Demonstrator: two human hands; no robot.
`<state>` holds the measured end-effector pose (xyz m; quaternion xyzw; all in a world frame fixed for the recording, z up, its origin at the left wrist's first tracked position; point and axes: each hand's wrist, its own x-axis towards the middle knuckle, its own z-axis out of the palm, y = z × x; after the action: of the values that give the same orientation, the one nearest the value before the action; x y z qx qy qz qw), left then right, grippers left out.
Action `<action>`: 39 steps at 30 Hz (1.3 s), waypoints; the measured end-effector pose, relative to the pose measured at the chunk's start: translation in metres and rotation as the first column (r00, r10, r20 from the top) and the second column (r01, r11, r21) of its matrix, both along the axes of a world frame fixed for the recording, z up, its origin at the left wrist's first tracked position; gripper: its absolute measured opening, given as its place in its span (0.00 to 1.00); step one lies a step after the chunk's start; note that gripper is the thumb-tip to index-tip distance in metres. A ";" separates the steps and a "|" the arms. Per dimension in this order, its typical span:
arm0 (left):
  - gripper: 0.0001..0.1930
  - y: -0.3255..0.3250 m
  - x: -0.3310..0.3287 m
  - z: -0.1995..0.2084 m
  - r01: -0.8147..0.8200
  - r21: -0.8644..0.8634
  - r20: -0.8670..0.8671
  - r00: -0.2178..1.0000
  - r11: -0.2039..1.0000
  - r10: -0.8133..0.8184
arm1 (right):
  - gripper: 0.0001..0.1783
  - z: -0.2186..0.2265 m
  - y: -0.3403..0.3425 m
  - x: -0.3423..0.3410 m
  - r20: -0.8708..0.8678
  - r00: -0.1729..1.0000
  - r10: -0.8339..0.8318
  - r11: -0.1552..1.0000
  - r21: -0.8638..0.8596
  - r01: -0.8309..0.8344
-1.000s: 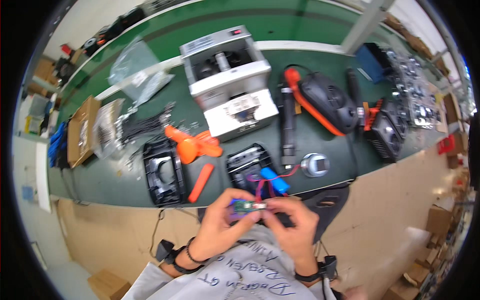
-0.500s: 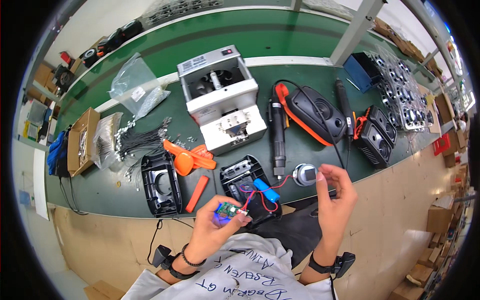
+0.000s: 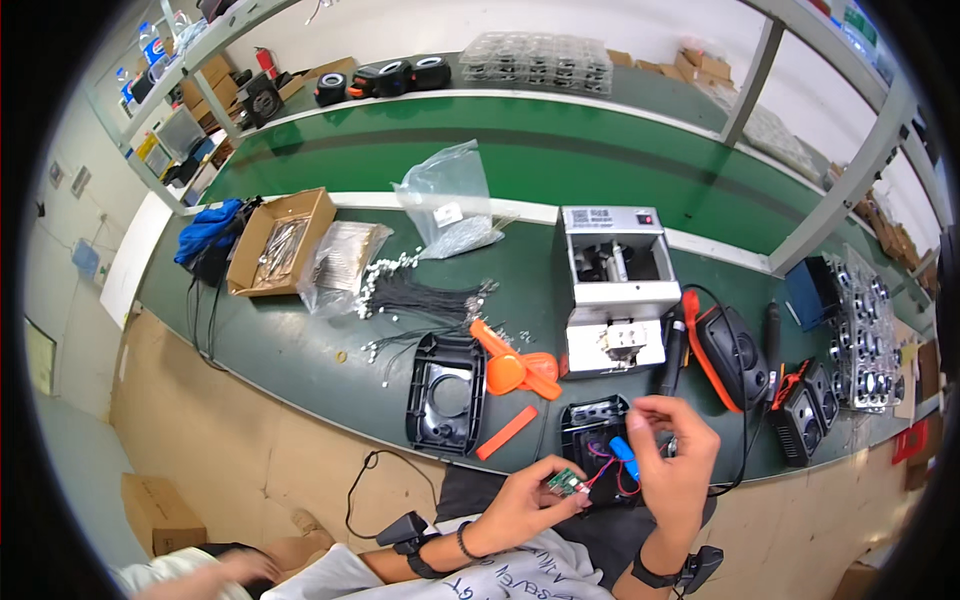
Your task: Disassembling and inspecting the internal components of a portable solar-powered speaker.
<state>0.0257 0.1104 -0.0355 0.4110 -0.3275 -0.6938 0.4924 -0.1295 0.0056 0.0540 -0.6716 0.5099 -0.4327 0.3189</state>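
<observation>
My left hand (image 3: 525, 505) is closed on the edges of a small green circuit board (image 3: 563, 482). Red and dark wires run from the board toward a blue cylindrical battery (image 3: 624, 457), over an open black plastic shell (image 3: 580, 425). To the right of that shell my right hand (image 3: 682, 465) is raised with half-curled fingers, its thumb and forefinger tips close together; no thing shows in it. It hides most of what lies behind, and the round speaker is not clearly visible. Left of the shell lie another black housing (image 3: 446, 395), an orange strip (image 3: 507, 433) and orange plastic parts (image 3: 505, 374).
A white-grey machine (image 3: 620, 300) stands behind the shells, with a black electric screwdriver (image 3: 672, 355) beside it. Black cables (image 3: 420, 298), a clear bag (image 3: 445, 195) and a cardboard box (image 3: 310, 215) lie leftward. Speaker units (image 3: 735, 350) are right. Another person's blurred hand (image 3: 235, 568) shows lower left.
The view has swung left, so the bench contents sit farther right. My left hand keeps hold of the circuit board. My right hand now covers the area where the round speaker was visible.
</observation>
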 end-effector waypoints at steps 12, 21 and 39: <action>0.14 -0.014 0.001 -0.002 0.062 -0.047 0.049 0.997 0.997 -0.060 | 0.04 0.034 0.021 -0.137 0.232 0.804 -0.548 0.814 -0.071 0.576; 0.12 -0.015 0.003 0.010 0.003 -0.001 0.185 0.983 1.000 -0.003 | 0.06 0.011 0.037 -0.182 0.239 0.729 -0.641 0.741 -0.054 0.669; 0.14 -0.023 -0.008 -0.006 0.105 -0.115 0.020 0.994 0.988 -0.103 | 0.06 -0.057 0.082 -0.152 0.073 0.816 -0.573 0.818 -0.009 0.575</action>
<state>0.0178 0.0877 -0.0419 0.3688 -0.3916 -0.6956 0.4762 -0.2818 0.0872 -0.0029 -0.4768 0.6710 -0.5384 0.1805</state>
